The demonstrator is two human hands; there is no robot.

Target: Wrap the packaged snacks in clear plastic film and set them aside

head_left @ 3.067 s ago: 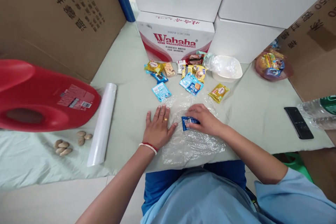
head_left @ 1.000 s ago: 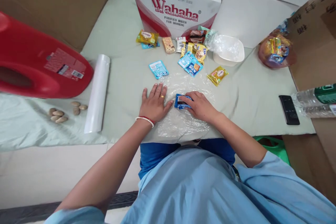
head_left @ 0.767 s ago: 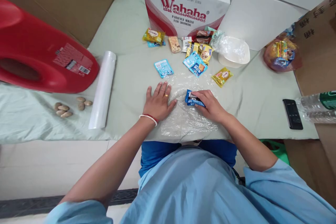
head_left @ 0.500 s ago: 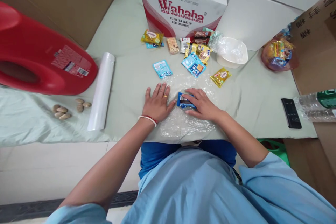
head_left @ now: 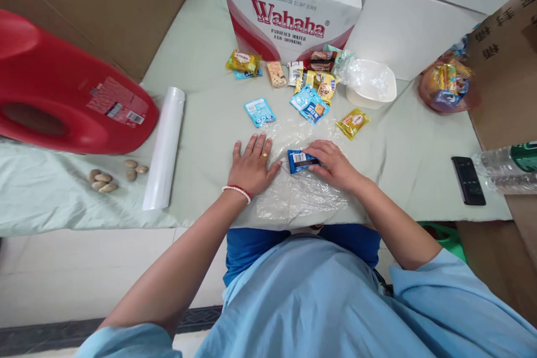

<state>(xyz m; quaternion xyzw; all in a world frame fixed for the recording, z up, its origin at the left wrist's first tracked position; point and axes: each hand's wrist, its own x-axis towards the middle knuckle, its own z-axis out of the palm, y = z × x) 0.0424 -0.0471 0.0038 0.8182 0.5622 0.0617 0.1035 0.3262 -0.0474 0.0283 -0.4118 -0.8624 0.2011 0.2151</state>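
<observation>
My left hand [head_left: 251, 165] lies flat on the table, fingers spread, at the left edge of a crinkled sheet of clear plastic film [head_left: 302, 198]. My right hand [head_left: 334, 164] grips the right end of a blue snack packet [head_left: 297, 161] between thumb and fingers, over the film. A white barcode label shows on the packet's upper face; its right end is hidden by the fingers. Beyond the hands lie a light-blue packet [head_left: 260, 112], another light-blue packet [head_left: 309, 104] and a yellow packet [head_left: 353, 123].
At the left are a roll of film [head_left: 164, 148], a red jug [head_left: 75, 89] and several brown nuts or stones [head_left: 102, 180]. A Wahaha carton [head_left: 291, 14] stands behind more snacks and a white bowl [head_left: 371, 95]. A black phone [head_left: 469, 180] and plastic bottles [head_left: 499, 162] are at the right.
My right hand has shifted slightly to the right with the blue packet, and more of its barcode label shows. My left hand has stayed in place.
</observation>
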